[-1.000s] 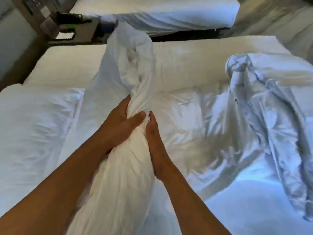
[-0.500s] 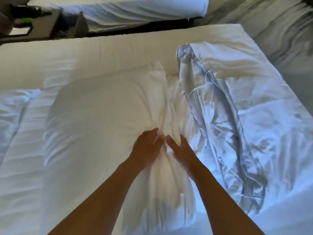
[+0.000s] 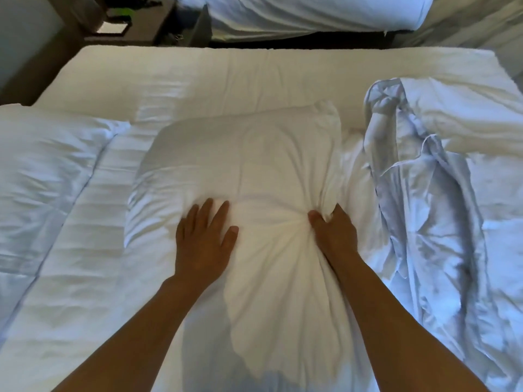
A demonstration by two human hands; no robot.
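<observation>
Pillow (image 3: 254,165): white, in its case, lying flat on the bed (image 3: 198,77), roughly mid-mattress; its far corners are plump, its near end tapers into loose cloth toward the person
Left grip (image 3: 202,241): fingers straight and spread, palm pressed flat on the pillow's near left part; it clasps nothing
Right grip (image 3: 335,236): fingers and thumb clamped on a bunch of pillowcase fabric at the pillow's right edge; creases fan out from that spot across the case
Loose case end (image 3: 283,321): slack white fabric trailing between the two forearms; not smoothed or tucked
Crumpled sheet (image 3: 424,222): pale blue-white heap just beside the pillow on the right; touching its right edge, as far as the folds show
Second pillow (image 3: 42,171): at the left, apart from the one in hand
Background: another bed (image 3: 311,12) beyond a dark gap; a nightstand (image 3: 135,26) at the far left
Progress, as a judgement: the filling looks fully inside the case, so the stuffing seems done; left to do are evening out the gathered fabric, dealing with the slack end, and setting the pillow beside its partner; the heaped sheet also awaits spreading
</observation>
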